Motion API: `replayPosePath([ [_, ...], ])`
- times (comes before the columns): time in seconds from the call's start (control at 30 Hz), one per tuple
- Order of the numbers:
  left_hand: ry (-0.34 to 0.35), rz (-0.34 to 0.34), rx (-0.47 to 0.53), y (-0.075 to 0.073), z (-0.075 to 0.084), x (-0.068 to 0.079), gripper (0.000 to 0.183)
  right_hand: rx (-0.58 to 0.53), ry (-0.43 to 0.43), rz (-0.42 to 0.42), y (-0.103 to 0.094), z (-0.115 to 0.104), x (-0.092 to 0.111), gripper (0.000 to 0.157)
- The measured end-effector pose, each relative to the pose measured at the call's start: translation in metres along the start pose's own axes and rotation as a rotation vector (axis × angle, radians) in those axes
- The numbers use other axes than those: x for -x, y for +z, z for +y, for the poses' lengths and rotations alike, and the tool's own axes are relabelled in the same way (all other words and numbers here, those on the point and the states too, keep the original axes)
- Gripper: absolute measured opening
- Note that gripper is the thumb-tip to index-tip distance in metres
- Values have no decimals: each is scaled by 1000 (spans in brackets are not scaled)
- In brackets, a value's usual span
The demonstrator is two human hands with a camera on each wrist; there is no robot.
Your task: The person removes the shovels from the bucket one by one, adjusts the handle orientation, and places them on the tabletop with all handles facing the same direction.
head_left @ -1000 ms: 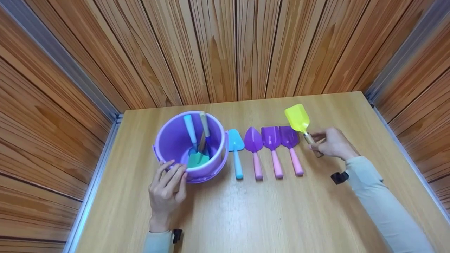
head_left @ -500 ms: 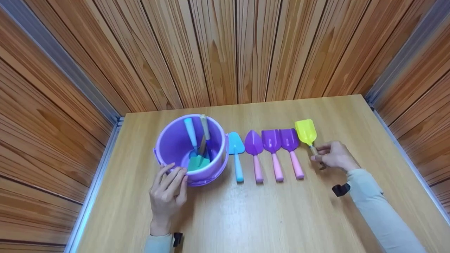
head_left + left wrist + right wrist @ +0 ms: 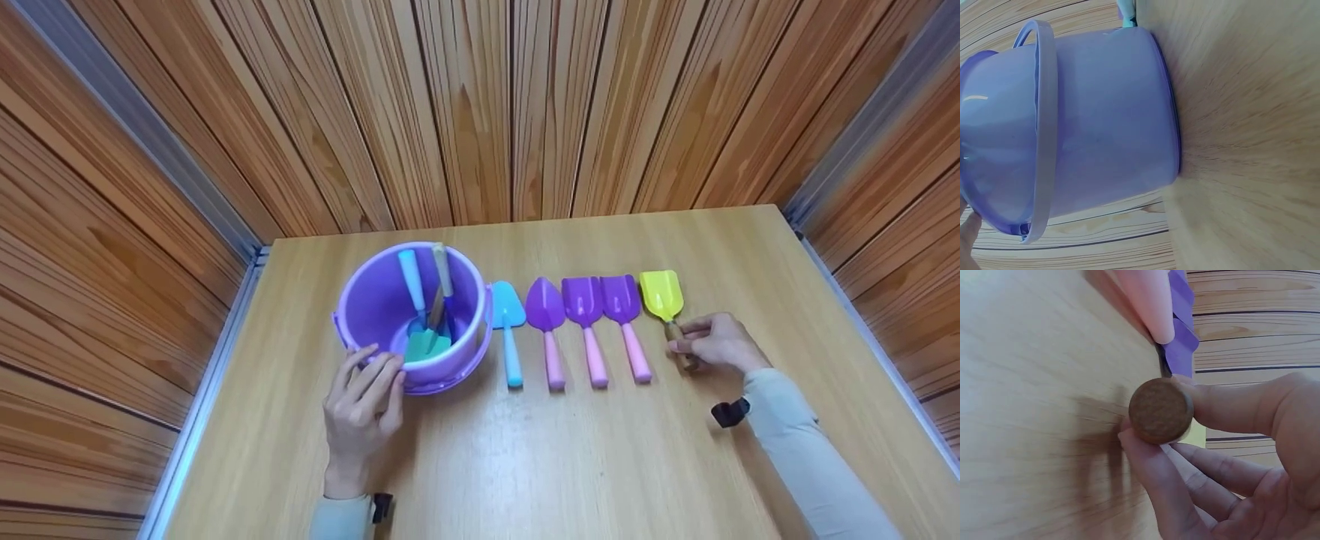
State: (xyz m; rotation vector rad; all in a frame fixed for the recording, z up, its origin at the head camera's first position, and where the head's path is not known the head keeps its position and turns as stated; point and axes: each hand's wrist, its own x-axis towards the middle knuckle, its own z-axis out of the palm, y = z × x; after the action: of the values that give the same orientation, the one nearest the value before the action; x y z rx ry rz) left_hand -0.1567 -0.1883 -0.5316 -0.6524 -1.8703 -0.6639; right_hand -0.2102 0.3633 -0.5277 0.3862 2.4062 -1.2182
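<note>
My left hand [image 3: 360, 409] holds the near rim of a purple bucket [image 3: 457, 367], fingertips over the edge and thumb outside. In the left wrist view the bucket [image 3: 1106, 112] stands on the table with its handle hanging down the side. Inside it lean several hand tools, among them a green-bladed trowel [image 3: 427, 346] and one with a light blue handle [image 3: 411, 279]. My right hand [image 3: 720, 345] pinches the wooden handle of a yellow toy shovel [image 3: 661, 294], its blade low over the tabletop at the right end of a row. The handle's round end [image 3: 1159, 410] faces the right wrist camera.
Between bucket and yellow shovel lie a light blue trowel [image 3: 511, 349], a pointed purple trowel [image 3: 545, 304] and two square purple shovels [image 3: 583, 300] with pink handles. Wood-panelled walls [image 3: 480, 112] stand behind and beside the table [image 3: 525, 465].
My right hand has lowered the yellow shovel and shifted it right and nearer, from over the rightmost purple shovel to beside it. My left hand stays at the bucket rim.
</note>
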Motion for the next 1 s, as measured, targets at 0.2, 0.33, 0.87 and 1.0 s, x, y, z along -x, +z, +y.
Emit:
replayPosePath([
  [0.2, -15, -16, 1, -1, 1, 1, 23, 70, 4, -3, -3, -5, -3, 71],
  [0.33, -16, -12, 5, -1, 1, 0, 23, 138, -42, 18, -4, -9, -5, 68],
  [0.87, -21, -28, -3, -1, 2, 0, 23, 76, 14, -15, 2, -9, -3, 67],
  [1.0, -13, -20, -4, -1, 1, -1, 23, 77, 12, -18, 3, -9, -3, 68],
])
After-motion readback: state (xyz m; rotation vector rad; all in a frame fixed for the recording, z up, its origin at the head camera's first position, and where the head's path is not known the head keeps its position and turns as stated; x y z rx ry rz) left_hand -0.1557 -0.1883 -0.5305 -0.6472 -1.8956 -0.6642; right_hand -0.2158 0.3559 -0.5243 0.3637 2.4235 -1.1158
